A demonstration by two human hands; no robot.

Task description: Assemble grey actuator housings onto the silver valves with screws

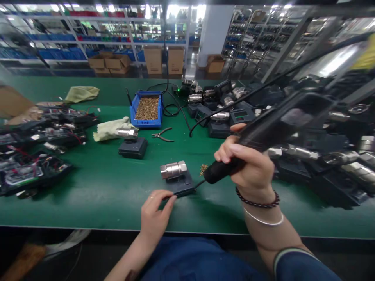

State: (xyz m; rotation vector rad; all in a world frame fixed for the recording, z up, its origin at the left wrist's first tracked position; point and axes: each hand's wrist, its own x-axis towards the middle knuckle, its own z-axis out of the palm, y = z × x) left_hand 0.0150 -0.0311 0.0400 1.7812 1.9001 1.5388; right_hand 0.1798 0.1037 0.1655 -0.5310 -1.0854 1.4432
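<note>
A dark grey device housing (186,182) with a silver metal fitting (173,170) on it lies on the green bench in front of me. My left hand (156,208) pinches the near left corner of that housing between thumb and fingers. Wrapped around a black electric screwdriver (254,136), my right hand (249,160) holds it tilted, its bit pointing down and left. The bit's tip meets the right edge of the housing; whether a screw sits under it is too small to tell. Just behind the bit is a small pile of brass-coloured screws (203,169).
A blue bin (146,125) full of small brass-coloured screws stands farther back, with pliers (163,135) before it. Another device (133,148) and a pale cloth (109,129) are to the left. Opened housings (38,168) crowd the left side; many devices (316,160) fill the right. A black cable (211,115) crosses behind.
</note>
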